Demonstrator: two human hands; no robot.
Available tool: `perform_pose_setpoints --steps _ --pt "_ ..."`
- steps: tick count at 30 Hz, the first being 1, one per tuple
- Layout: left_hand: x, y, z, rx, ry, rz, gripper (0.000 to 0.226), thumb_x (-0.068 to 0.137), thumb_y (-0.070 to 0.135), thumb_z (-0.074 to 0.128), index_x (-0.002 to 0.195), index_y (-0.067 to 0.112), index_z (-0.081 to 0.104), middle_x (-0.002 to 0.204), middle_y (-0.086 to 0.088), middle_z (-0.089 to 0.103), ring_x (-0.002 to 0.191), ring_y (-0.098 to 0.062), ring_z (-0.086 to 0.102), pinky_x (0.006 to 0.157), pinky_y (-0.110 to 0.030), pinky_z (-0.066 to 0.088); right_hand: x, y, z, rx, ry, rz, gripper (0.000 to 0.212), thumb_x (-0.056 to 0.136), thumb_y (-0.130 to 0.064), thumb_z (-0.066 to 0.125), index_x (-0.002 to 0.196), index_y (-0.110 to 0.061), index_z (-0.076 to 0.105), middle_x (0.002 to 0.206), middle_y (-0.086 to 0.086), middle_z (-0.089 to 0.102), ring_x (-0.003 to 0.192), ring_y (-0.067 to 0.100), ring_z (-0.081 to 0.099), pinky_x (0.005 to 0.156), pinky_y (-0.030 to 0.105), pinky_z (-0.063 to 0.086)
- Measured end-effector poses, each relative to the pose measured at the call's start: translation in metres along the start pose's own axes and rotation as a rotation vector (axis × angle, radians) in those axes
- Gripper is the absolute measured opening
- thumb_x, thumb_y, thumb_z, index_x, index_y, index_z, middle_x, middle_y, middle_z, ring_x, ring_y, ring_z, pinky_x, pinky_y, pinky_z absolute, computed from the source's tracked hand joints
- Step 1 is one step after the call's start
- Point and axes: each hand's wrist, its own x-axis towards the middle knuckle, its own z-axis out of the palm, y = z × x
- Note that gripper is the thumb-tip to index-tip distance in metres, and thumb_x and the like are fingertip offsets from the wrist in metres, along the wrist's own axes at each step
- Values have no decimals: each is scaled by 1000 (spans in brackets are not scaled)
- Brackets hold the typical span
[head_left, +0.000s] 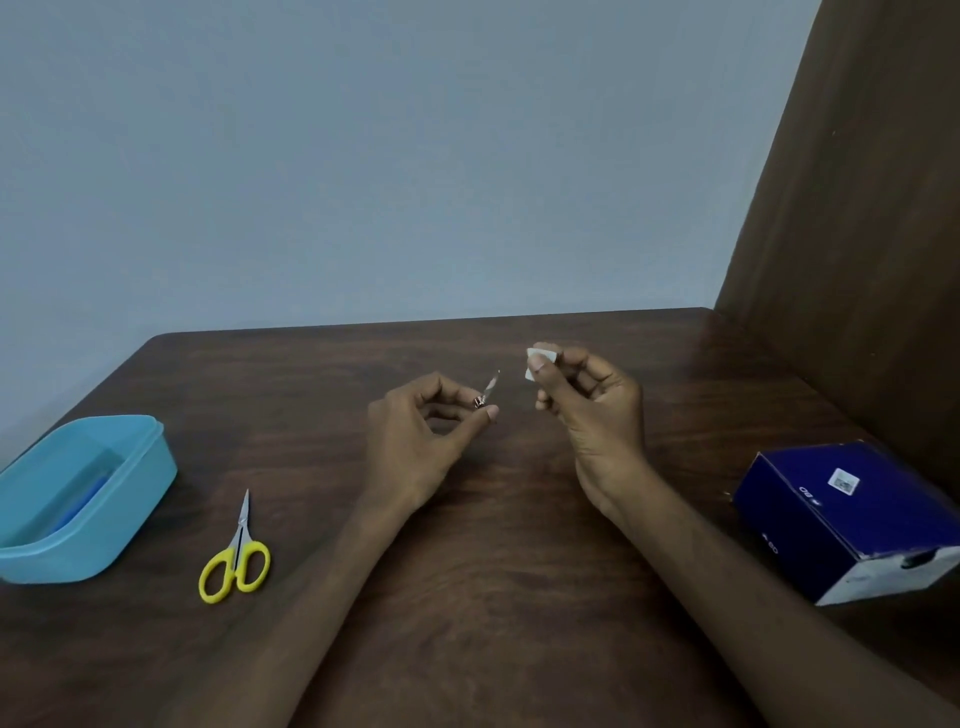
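table (493, 597): is showing matt wood grain
scissors (236, 558): are showing metal blades, plastic handles
box (857, 514): is showing glossy card
white square (536, 364): is looking matt, possibly paper
needle (491, 387): is glinting like metal

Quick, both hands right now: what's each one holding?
Left hand: fingers curled, pinching a thin metal pin-like piece.
Right hand: fingers curled, pinching a small white square piece.

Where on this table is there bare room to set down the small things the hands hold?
Bare table lies beyond the left hand and right hand up to the far edge, between the two arms, and between the scissors and the left arm. Crowded: the left side, with the tub and scissors; the right, with the box.
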Motion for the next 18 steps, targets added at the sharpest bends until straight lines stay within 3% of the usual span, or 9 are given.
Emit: perform_pose_setpoints --steps 3,7,11,14,18 --pt "-2 2 -1 130 39 121 17 81 25 94 84 23 77 85 16 79 77 -2 76 69 -23 63 -4 1 3 3 -66 3 9 90 -8 82 89 -10 73 86 5 77 63 10 58 66 23 52" --pt "-1 5 -2 176 81 182 18 81 23 95 85 19 78 80 17 76 75 -1 74 65 -16 60 -6 4 3 -113 -125 -3 15 87 -13 86 89 -6 72 89 -2 80 81 6 70 74 25 54" --pt "-4 5 -1 216 65 273 18 83 22 93 82 20 75 74 19 71 71 0 72 61 -10 53 -10 9 4 -206 -201 7 17 84 -10 89 83 -10 71 94 8 83 90 13 76 83 32 56" --pt "-4 1 0 222 63 303 18 83 19 93 81 16 76 74 14 72 68 -2 72 58 -21 59 -10 12 4 -231 -185 50 27 82 -12 92 86 -16 65 88 12 81 82 18 75 86 40 58" --pt "-4 -1 1 237 64 316 19 79 18 96 82 15 78 78 11 75 68 -3 72 58 -22 60 -8 10 6 -197 -112 91 30 89 -19 87 106 -10 64 80 12 80 67 13 68 74 32 56"
